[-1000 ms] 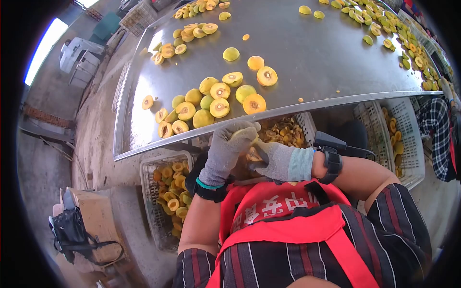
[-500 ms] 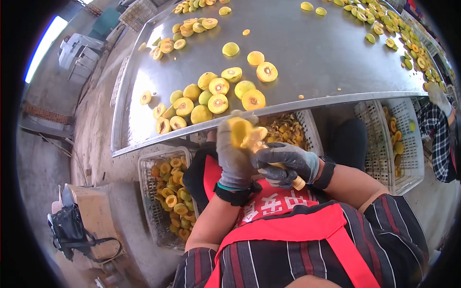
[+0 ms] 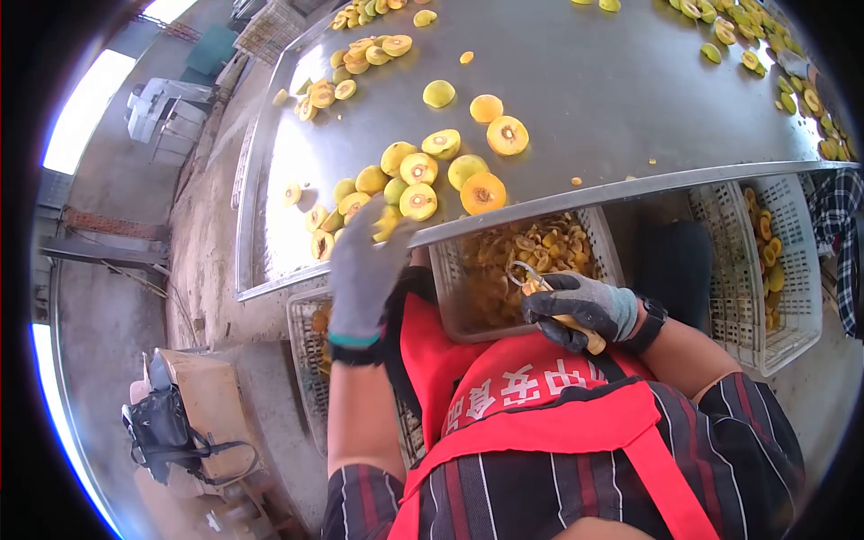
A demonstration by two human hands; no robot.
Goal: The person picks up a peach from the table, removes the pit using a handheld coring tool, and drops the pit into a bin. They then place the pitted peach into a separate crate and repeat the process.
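My right hand (image 3: 576, 310) is closed round a pitting tool (image 3: 589, 338) with a wooden handle and a curved metal loop at its tip. It hangs over the front of a crate of fruit scraps (image 3: 531, 247). Smeared by motion, my left hand (image 3: 364, 270) is at the table's front edge, its fingertips at a blurred yellow peach half (image 3: 387, 223). Whether the fingers grip that half cannot be made out. Beside them lies a cluster of cut peach halves (image 3: 418, 169), several with pits showing. Both hands wear grey gloves.
The metal table (image 3: 585, 99) has a raised rim and bears more peach halves (image 3: 369, 54) at the back left and far right. A crate of peach halves (image 3: 310, 360) stands low at left, partly behind my left arm. Another crate (image 3: 774, 261) stands at right, near a person's checked sleeve (image 3: 837, 211).
My left hand has left the tool and moved up and left to the pile; the hollowed peach half it held is out of sight. My right hand has shifted slightly right, still holding the tool.
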